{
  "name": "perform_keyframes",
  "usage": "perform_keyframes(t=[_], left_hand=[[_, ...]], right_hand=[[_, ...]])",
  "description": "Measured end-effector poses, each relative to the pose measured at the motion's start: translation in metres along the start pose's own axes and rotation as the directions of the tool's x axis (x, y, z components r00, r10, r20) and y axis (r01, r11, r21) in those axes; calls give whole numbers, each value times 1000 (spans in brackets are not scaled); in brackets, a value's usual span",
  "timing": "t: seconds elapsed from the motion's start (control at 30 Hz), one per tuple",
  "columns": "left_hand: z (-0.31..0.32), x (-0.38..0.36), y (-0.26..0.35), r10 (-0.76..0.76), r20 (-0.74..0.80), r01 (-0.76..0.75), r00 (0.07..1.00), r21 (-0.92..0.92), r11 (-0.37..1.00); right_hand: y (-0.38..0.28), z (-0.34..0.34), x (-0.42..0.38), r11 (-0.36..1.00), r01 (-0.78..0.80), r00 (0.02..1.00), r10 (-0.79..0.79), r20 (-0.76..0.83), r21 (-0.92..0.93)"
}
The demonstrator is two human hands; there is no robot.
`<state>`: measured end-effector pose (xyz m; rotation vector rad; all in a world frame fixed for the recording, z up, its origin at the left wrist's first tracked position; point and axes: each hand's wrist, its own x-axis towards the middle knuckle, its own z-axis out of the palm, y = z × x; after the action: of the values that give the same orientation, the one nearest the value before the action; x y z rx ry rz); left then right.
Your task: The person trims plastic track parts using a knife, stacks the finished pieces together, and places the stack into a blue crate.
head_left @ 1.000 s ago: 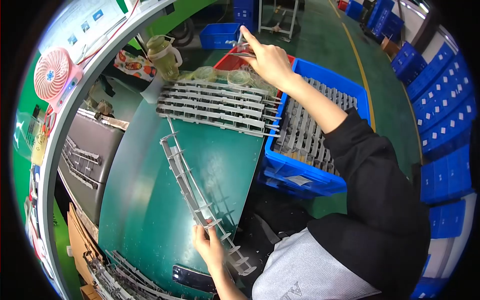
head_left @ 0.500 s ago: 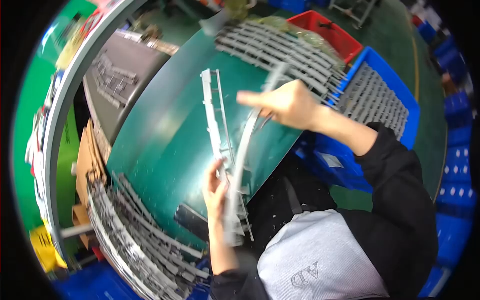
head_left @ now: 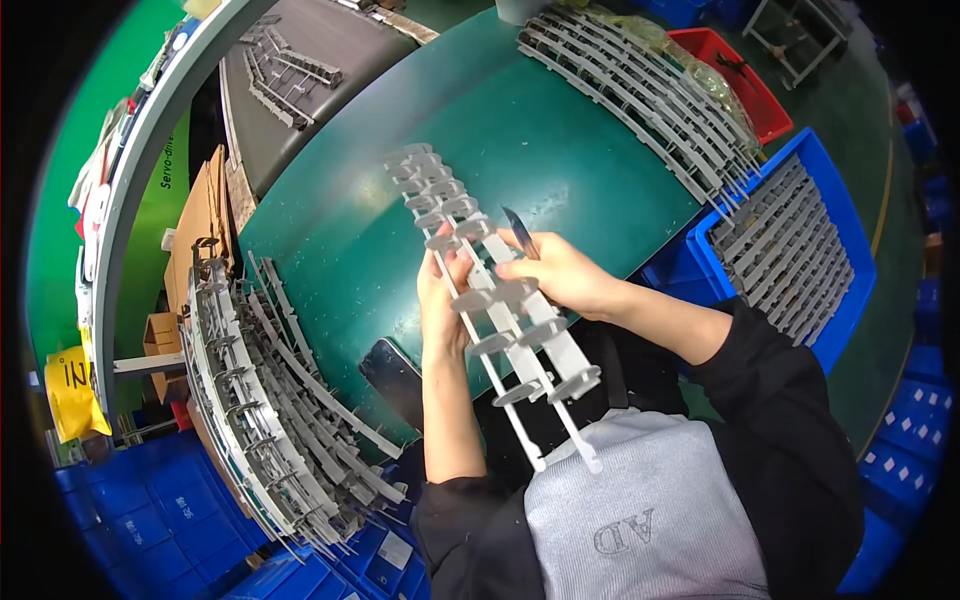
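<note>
Long pale grey plastic strips (head_left: 487,298), side by side with rounded tabs along them, slant over the table's near edge towards my apron. My left hand (head_left: 440,310) is closed around their middle from the left. My right hand (head_left: 568,275) is closed on a small knife (head_left: 519,232), its dark blade pointing up and away. The right fingertips also touch the strips' right side. Part of the left fingers is hidden behind the strips.
The green table (head_left: 340,250) carries a dark phone (head_left: 393,382) and rows of grey strips (head_left: 640,95) at far right. More strips are stacked at left (head_left: 270,400). A blue crate (head_left: 790,245) of strips and a red bin (head_left: 735,80) stand right; a conveyor (head_left: 350,60) lies beyond.
The strips, held apart before, now lie together between my hands. My right hand has come down and in towards the left one, and the knife blade shows clearly. The view has shifted.
</note>
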<state>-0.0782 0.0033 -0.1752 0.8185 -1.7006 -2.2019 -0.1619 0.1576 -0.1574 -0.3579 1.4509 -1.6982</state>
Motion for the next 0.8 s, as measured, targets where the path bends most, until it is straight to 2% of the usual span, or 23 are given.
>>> perform_keyframes(t=[0.1, 0.3, 0.47, 0.6, 0.63, 0.67, 0.7, 0.77, 0.8], left_hand=[[13, 4, 9, -3, 36, 15, 999, -331, 943], [8, 8, 2, -22, 93, 49, 995, -303, 952], [15, 4, 1, -23, 36, 34, 999, -349, 936], [11, 7, -20, 66, -259, -62, 964, 25, 998], [3, 6, -25, 163, -202, -105, 966, 268, 958], [-4, 6, -32, 239, -126, -148, 963, 493, 857], [-4, 9, -41, 243, -127, -150, 962, 497, 855], [2, 11, -58, 296, 10, -235, 955, 637, 734], [6, 12, -59, 296, 11, -233, 955, 642, 730]], right_hand=[[-19, 8, 3, 998, -41, 999, 42, -26, 46], [-30, 5, -1, 987, -144, 990, 142, 24, 78], [-15, 0, 3, 979, -152, 987, 144, 67, 134], [19, -12, 13, 990, -14, 984, 39, -175, 140], [27, -17, 17, 990, -8, 984, 32, -173, 139], [37, -23, 20, 995, -24, 990, 38, -140, 99], [48, -30, 22, 998, -38, 993, 44, -106, 59], [59, -38, 24, 998, -65, 997, 64, -40, -18], [57, -38, 23, 998, -64, 997, 64, -37, -12]])
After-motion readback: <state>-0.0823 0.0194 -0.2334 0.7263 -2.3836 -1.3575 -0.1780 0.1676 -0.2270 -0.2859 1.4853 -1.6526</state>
